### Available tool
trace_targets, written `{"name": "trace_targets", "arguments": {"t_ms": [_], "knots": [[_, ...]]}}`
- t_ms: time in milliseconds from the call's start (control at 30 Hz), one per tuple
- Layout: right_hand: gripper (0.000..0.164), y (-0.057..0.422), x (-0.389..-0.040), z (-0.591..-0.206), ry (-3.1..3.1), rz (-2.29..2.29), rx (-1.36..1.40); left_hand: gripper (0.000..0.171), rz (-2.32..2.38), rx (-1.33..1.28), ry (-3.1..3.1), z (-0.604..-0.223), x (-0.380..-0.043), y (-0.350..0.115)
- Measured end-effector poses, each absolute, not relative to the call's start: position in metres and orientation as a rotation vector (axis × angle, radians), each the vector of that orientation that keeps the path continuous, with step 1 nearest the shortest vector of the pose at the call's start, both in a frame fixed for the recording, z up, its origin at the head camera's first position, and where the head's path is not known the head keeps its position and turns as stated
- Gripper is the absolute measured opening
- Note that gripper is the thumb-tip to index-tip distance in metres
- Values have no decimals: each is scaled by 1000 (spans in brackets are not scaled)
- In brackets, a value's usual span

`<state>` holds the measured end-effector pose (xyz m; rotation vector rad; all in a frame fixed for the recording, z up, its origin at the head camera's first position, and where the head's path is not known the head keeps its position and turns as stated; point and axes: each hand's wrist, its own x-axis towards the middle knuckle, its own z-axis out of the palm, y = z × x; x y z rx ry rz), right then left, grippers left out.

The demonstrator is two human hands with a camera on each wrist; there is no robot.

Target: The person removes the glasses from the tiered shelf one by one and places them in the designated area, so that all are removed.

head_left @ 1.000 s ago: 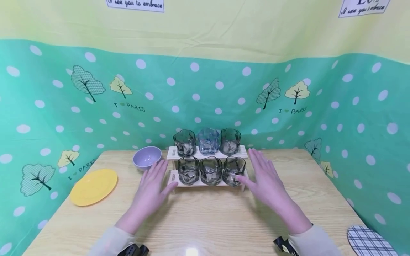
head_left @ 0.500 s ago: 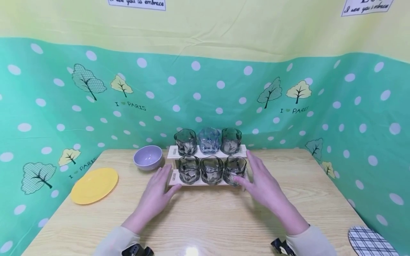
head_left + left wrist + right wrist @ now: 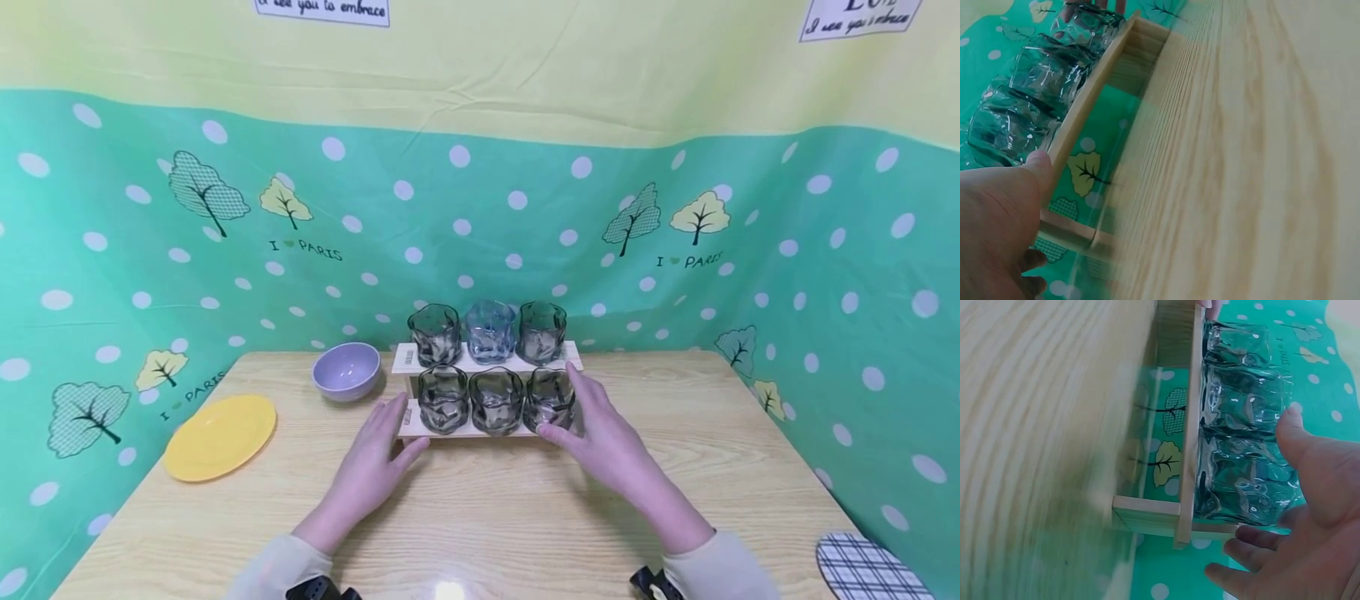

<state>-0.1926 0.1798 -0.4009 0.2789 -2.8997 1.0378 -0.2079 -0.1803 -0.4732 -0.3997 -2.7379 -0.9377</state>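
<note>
A two-tier wooden rack stands at the back of the table. Dark grey glasses fill its lower shelf; on the upper one a blue glass sits between two grey ones. My left hand is at the rack's left end, fingers extended alongside and thumb at the lower shelf's front edge, as the left wrist view also shows. At the opposite end my right hand spreads its fingers beside the rack. Its thumb overlaps the front right glass in the head view and comes near a rim in the right wrist view.
A purple bowl stands left of the rack, close behind my left hand. Further left lies a yellow plate. A checked mat is at the table's right front corner. Dotted green cloth hangs behind the table.
Both hands have come inward and slightly lower toward the rack's ends, the left moving right and the right moving left. The rack and glasses look about the same.
</note>
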Motion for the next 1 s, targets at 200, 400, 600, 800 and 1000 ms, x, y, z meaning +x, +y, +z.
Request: {"name": "trace_targets", "arguments": {"t_ms": [200, 400, 600, 800, 1000], "knots": [[112, 179, -196, -404, -2885, 1098, 284, 89, -1058, -350, -2759, -477, -209, -178], [114, 177, -199, -404, -2866, 1174, 287, 86, -1104, -345, -2730, -480, -209, -177], [114, 178, -201, -403, -2849, 1194, 292, 78, -1151, -346, -2702, -484, -208, -178], [113, 178, -205, -403, -2847, 1235, 282, 68, -1182, -353, -2659, -488, -207, -178], [113, 176, -209, -408, -2826, 1240, 296, 68, -1191, -349, -2657, -486, -207, -178]]}}
